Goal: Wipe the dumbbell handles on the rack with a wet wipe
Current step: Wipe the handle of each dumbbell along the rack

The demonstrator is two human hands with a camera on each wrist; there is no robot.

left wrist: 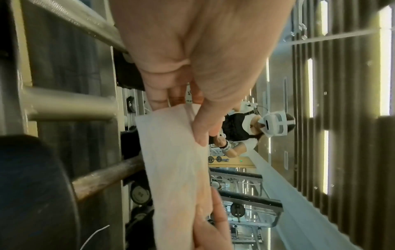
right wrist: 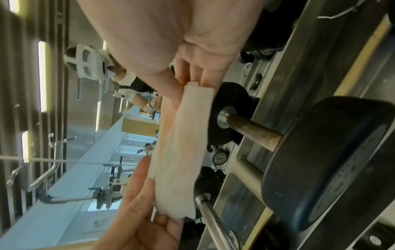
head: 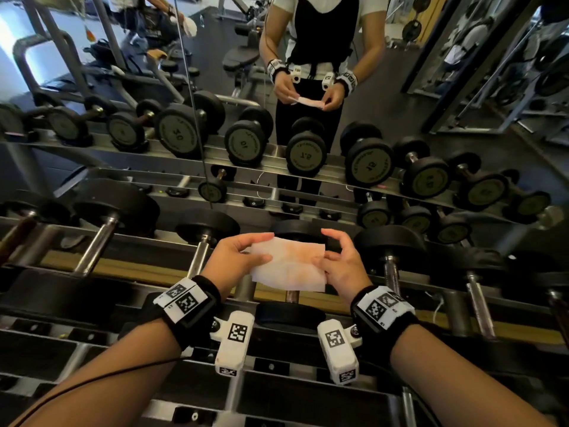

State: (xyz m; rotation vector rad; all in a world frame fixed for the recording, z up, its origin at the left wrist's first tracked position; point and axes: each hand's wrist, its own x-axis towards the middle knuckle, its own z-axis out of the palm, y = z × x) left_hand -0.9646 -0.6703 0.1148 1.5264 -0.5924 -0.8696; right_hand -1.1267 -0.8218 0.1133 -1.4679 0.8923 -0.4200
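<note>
Left hand and right hand pinch wet wipe between them.

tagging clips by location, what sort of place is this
Most likely a gym's free-weights area. Black round-headed dumbbells with metal handles lie on a tiered steel rack, a wall mirror behind reflects exercise machines, and both hands hold a white wet wipe.

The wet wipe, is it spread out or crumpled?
Spread out: wet wipe is stretched flat between left hand and right hand.
</note>
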